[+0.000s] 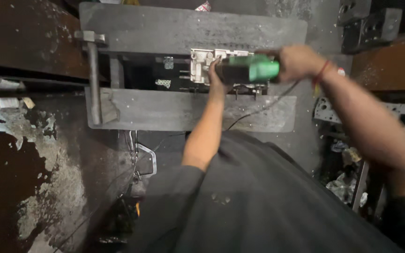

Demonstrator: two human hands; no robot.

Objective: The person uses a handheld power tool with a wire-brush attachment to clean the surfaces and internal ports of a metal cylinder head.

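A green and black power tool [247, 69] lies sideways over a silvery cast metal part [205, 65] that sits in the gap of a grey steel workbench [174, 110]. My right hand [298, 62] grips the green rear of the tool; a red thread circles that wrist. My left hand [217, 75] wraps the tool's black front end, right against the metal part. The tool's working end is hidden behind my left hand. A thin black cord [258, 110] trails from the tool across the bench.
A hammer-like steel bar [92, 75] stands upright at the bench's left side. Dark metal blocks [369, 26] sit at the top right, more cast parts [326, 110] and scrap at the right. The stained floor [33, 154] lies to the left.
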